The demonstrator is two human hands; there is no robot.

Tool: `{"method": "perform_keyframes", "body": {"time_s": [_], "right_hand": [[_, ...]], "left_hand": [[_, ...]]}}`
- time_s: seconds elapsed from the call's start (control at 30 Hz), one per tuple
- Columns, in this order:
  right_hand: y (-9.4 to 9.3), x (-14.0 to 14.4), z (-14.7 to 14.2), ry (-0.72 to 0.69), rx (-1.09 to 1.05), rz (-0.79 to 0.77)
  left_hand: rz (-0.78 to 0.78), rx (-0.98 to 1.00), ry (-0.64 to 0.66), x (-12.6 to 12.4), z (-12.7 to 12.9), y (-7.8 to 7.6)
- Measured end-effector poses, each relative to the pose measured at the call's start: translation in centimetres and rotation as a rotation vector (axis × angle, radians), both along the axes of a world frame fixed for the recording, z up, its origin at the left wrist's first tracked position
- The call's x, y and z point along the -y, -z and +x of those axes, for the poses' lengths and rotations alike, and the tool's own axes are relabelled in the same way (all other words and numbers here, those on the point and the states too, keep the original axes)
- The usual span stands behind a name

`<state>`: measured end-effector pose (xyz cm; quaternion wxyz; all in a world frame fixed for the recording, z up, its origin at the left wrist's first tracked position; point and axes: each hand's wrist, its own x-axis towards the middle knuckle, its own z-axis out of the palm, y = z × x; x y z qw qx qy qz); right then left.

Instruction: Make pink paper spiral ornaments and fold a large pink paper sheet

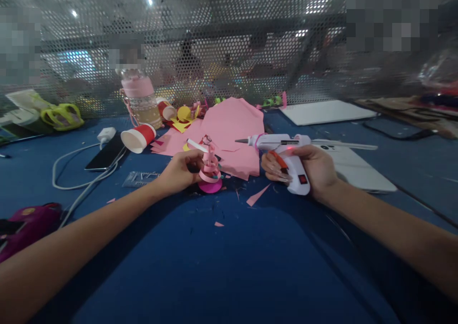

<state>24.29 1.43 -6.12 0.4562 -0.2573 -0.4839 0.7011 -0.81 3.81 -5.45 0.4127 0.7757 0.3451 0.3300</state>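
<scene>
Pink Paper Figure and Glue Gun, Both in Hand

Left hand (181, 170): fingers bent, closed on the left side of a pink paper figure (210, 166). Figure upright, with curled bands and a magenta round base, at the middle of the blue table (229, 266).

Right hand (320, 169): wrapped around the handle of a white glue gun (275, 141), fingers at the orange trigger; red light lit. Nozzle pointing left, apart from the figure.

Adjacent: pink paper (232, 123), behind the figure; red-and-white cup (139, 138), on its side; clear ruler (138, 179), near the left wrist.
</scene>
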Motion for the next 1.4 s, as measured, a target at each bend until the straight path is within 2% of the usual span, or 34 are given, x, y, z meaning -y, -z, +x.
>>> {"method": "perform_keyframes", "body": {"time_s": [0.2, 0.6, 0.87, 1.4], "right_hand": [[-0.12, 0.05, 0.04, 0.010, 0.028, -0.018], [-0.07, 0.06, 0.04, 0.009, 0.019, -0.018], [-0.17, 0.15, 0.06, -0.001, 0.005, -0.011], [0.03, -0.03, 0.15, 0.004, 0.023, 0.012]], "left_hand": [[-0.026, 0.006, -0.029, -0.16, 0.04, 0.15], [-0.060, -0.022, 0.020, -0.02, 0.16, 0.17], [0.048, -0.102, -0.014, 0.29, 0.31, -0.28], [0.138, -0.087, -0.001, 0.23, 0.13, -0.17]]}}
